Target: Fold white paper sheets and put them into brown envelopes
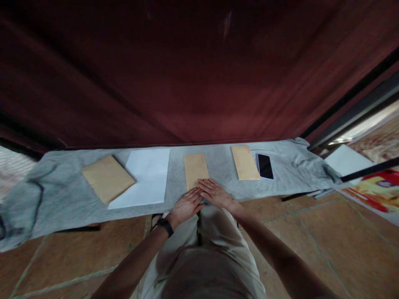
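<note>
A tan paper envelope (195, 166) lies upright in front of me on the grey cloth. My left hand (189, 202) rests flat at its near end, fingers stretched out. Beside it and touching it, my right hand (215, 193) lies flat over the envelope's lower right corner, its fingers extended toward the left. The near edge of the envelope is hidden under both hands. To the right lies another tan envelope (245, 163). On the left, a stack of larger tan envelopes (108, 178) overlaps some white paper (149, 178).
A phone (265, 166) with a dark screen lies right of the far envelope. The grey cloth (218, 162) covers a narrow table. Behind it hangs a dark red curtain (199, 83). A red and yellow printed package (378, 189) is at the far right, above the tiled floor (289, 232).
</note>
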Demonstrator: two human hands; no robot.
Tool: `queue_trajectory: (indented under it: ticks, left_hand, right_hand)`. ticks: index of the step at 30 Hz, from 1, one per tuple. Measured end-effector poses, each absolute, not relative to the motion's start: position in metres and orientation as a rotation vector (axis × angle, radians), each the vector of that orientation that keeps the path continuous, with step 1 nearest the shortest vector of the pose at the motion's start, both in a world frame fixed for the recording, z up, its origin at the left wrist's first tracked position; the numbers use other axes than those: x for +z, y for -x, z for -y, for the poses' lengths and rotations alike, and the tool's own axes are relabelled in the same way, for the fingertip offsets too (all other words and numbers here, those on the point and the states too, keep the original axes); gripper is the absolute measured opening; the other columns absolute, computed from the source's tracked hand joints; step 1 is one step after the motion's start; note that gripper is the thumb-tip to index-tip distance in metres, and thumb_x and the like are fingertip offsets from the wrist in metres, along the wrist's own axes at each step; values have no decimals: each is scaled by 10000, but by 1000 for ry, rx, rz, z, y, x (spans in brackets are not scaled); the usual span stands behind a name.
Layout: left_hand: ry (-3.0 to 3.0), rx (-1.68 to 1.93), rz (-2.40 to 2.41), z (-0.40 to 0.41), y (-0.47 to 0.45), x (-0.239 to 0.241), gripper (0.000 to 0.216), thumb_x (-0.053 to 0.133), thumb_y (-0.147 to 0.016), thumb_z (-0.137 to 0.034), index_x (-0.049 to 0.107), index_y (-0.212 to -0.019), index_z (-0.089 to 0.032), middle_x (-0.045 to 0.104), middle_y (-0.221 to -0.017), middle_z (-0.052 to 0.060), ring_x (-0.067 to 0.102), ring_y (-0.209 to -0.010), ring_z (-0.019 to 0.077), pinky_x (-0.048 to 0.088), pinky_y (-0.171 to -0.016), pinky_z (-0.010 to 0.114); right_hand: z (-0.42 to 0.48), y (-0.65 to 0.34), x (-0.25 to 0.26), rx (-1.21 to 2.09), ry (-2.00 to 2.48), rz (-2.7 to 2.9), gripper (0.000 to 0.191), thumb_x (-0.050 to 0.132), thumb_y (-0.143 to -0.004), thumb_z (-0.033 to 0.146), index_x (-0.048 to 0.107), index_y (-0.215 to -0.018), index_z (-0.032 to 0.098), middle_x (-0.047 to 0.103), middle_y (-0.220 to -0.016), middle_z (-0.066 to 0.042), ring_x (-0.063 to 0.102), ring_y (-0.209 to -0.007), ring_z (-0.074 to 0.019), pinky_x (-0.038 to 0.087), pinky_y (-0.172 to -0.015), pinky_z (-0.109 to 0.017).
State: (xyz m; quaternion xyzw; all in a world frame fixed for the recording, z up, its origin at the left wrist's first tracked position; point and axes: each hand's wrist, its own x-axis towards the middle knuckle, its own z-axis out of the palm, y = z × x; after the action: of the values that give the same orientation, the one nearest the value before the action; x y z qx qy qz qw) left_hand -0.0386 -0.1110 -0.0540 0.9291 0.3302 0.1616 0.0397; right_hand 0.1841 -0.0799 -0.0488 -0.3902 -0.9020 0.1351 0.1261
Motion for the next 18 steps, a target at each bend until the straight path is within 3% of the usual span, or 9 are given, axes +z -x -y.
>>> queue_trajectory:
  ticks: [4,10,14,18]
  left_hand:
    - [-2784,621,-981,115,49,-52,421,458,-1066,-377,584,-1416,-180,650,-1434,120,570,-1382,223,483,-1159,446]
    - [-2634,746,-1214,84,56,-40,398,358,-1087,-325,691,-1265,-198,730,-1295,96,656,-1259,212,516,-1118,435]
    - [-2593,640,-1442,23,52,-37,541,304,-1085,-419,497,-1508,-143,536,-1553,139,461,-1474,235,397,-1223,451]
    - [-2604,441,-1481,-29,57,-41,609,255,-1079,-458,421,-1561,-124,457,-1616,136,371,-1528,224,292,-1269,444]
  right_hand:
    - [108,-199,-54,324,1059,2608,614,492,-1066,420,351,-1613,177,399,-1645,-95,364,-1537,-211,238,-1305,-460]
    - [120,-203,-59,275,1037,2567,623,571,-1019,375,405,-1590,188,437,-1625,-99,405,-1514,-221,275,-1291,-459]
    - [118,-204,-57,298,1007,2549,649,605,-992,369,414,-1585,186,462,-1608,-122,434,-1495,-237,306,-1274,-477]
    - [117,-205,-53,370,994,2538,637,592,-990,368,425,-1579,190,481,-1596,-118,447,-1487,-240,319,-1267,-472]
